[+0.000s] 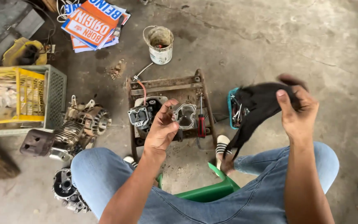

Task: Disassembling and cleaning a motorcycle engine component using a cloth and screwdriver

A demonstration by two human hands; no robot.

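Our right hand (297,110) has its fingers pinching a black rag (257,105); left hand (161,132) hangs loose-fingered above the rusty frame (166,85) with engine block (142,116), red screwdriver (201,124), bucket (159,45) beyond, stained concrete floor (270,45).

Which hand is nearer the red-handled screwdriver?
Left. The left hand hovers just left of the red-handled screwdriver; the right hand, gripping a black rag, is farther to its right.
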